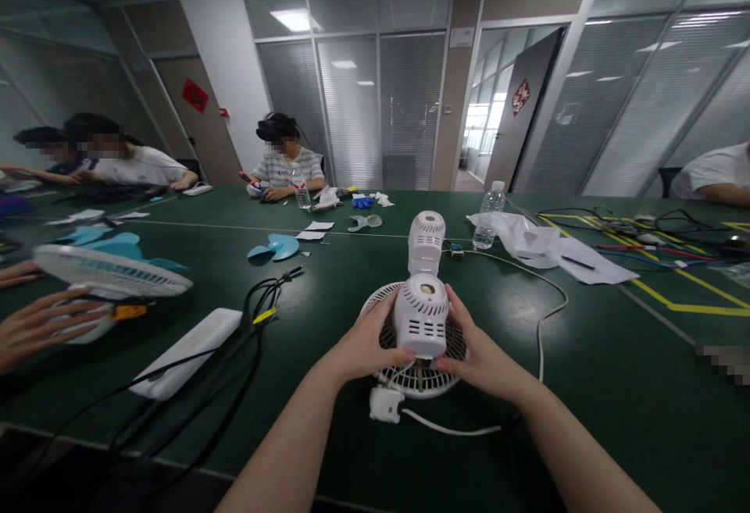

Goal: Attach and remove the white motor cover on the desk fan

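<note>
My left hand (pixel 364 347) and my right hand (pixel 473 349) grip a white vented fan motor housing (pixel 422 318) from both sides, fingers wrapped around it. Beneath it a round white fan grille (pixel 430 384) lies on the green table. Directly behind stands a similar white vented housing (pixel 426 236); I cannot tell whether the two are joined. A small white plastic block (pixel 385 405) sits at the grille's near edge, with a white cord (pixel 451 425) beside it.
At left, another person's hand (pixel 52 325) holds a white fan (pixel 114 271). Nearby lie a white power strip (pixel 187 353), black cables (pixel 251 341) and blue fan blades (pixel 274 247). A water bottle (pixel 490 215), a plastic bag (pixel 521 236) and paper (pixel 598 263) are at right. Several people sit around the table.
</note>
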### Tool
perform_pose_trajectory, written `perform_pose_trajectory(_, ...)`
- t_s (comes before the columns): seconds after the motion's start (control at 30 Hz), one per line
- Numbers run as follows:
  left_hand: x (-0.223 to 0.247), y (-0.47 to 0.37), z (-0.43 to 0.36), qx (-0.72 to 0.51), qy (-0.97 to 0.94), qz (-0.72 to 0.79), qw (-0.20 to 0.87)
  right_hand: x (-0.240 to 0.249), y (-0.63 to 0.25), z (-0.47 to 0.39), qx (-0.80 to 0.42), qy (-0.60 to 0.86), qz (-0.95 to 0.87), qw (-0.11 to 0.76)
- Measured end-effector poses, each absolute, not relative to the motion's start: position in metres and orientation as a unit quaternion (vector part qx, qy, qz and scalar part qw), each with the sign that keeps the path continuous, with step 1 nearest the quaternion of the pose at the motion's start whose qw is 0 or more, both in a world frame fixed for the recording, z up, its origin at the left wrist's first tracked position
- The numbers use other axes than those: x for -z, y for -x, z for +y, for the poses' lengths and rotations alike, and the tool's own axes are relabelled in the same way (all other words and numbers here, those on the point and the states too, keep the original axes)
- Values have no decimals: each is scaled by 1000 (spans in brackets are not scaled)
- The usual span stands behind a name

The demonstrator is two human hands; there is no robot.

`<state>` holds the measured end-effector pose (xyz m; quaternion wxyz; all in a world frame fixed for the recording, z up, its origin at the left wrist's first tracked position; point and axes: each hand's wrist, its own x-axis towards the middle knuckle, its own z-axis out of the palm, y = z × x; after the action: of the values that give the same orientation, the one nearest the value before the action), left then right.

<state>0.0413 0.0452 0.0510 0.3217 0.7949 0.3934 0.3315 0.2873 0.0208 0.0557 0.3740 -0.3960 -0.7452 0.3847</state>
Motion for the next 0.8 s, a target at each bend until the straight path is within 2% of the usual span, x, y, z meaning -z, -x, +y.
perform_pose_trajectory(0.57, -56, -42, 42, -320, -790, 402, 334, -62, -286, 19, -368, 407, -758, 352)
perform_pose_trajectory(0.8, -46, -39, 43, -324, -799, 399, 313, -57, -286, 19, -358, 380, -765, 379)
